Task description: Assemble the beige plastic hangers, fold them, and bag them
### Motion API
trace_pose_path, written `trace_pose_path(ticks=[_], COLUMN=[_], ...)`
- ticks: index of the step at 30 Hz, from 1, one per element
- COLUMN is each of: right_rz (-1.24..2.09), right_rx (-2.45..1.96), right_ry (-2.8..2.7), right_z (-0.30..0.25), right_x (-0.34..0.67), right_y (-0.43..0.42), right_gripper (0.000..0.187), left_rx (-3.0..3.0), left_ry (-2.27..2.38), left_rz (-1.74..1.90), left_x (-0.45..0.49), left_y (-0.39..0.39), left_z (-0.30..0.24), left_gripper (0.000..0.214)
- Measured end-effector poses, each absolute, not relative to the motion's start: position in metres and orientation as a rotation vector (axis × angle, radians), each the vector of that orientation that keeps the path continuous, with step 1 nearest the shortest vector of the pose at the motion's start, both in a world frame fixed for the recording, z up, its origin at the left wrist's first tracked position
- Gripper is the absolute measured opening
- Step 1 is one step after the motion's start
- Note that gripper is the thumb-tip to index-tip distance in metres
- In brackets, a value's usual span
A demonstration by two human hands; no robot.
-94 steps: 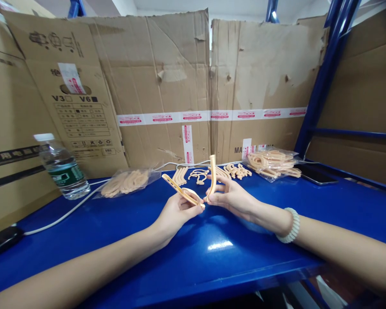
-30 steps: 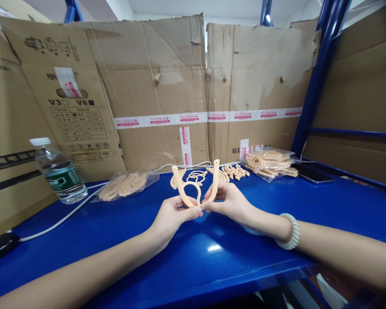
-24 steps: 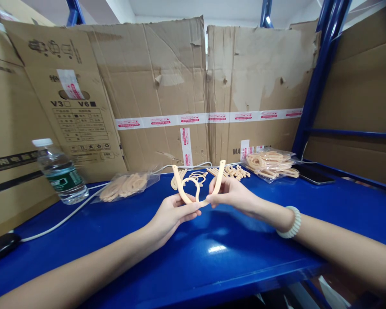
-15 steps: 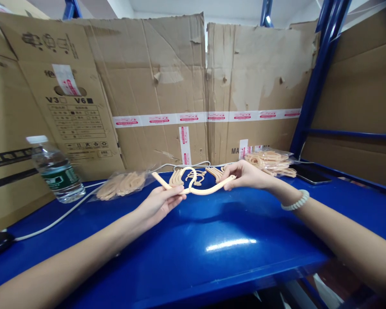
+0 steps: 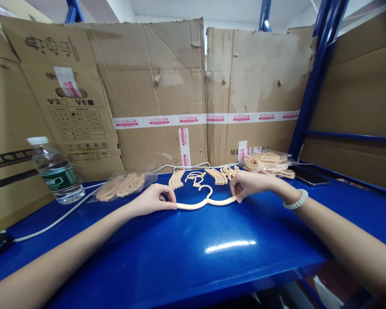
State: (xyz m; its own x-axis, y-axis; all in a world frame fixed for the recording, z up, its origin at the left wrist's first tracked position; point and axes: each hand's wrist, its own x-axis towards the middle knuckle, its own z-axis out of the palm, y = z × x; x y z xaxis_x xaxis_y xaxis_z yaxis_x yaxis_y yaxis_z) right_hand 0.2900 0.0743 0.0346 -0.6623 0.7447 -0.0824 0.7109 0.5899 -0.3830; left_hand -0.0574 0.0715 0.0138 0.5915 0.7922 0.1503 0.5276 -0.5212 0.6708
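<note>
A cream-coloured clothes hanger (image 5: pixel 207 201) stretches between my two hands, its hook turned toward the back, low over the blue table (image 5: pixel 167 253). My left hand (image 5: pixel 154 199) pinches the end of its left arm. At the other end, my right hand (image 5: pixel 249 185) grips the right arm between thumb and fingers. Just behind the hanger lie loose pieces of the same colour: curved arm pieces (image 5: pixel 176 179) on the left, hooks (image 5: pixel 195 177) in the middle, and more arm pieces (image 5: pixel 216 176) on the right.
Clear bags of cream pieces lie at left (image 5: pixel 122 185) and right (image 5: pixel 266 164). A water bottle (image 5: pixel 59 176) stands far left beside a white cable (image 5: pixel 56 221). A phone (image 5: pixel 310 175) lies at the right. Cardboard sheets (image 5: pixel 157 94) wall the back; a blue post (image 5: pixel 315 86) rises at right.
The hanger has come down toward the table and levelled out. My left hand has shifted from near its middle to its left end; my right hand has lowered slightly.
</note>
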Motion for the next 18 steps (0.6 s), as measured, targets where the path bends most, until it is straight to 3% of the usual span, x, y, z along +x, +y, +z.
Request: trace_pose_path(ticks=[4,11,15,18], right_rz=[0.647,0.518,0.424,0.369], right_rx=[-1.238,-1.290,-1.299,-1.296], right_ry=[-2.728,-2.625,-2.624,-2.672], right_z=[0.033,0.026,0.025,0.028], right_x=[0.289,0.282,0.277,0.274], right_y=[0.074,0.077,0.077,0.073], right_gripper=[0.027,0.011,0.011,0.015], left_rx=[2.418,2.557,2.693,2.467], left_ry=[0.977,1.059,1.087,1.018], left_rz=[0.474,0.569,0.812,1.121], left_x=[-0.058,-0.058,-0.052,-0.052], left_y=[0.067,0.075,0.061,0.026], left_z=[0.017,0.014,0.019,0.019], left_gripper=[0.020,0.020,0.010,0.008])
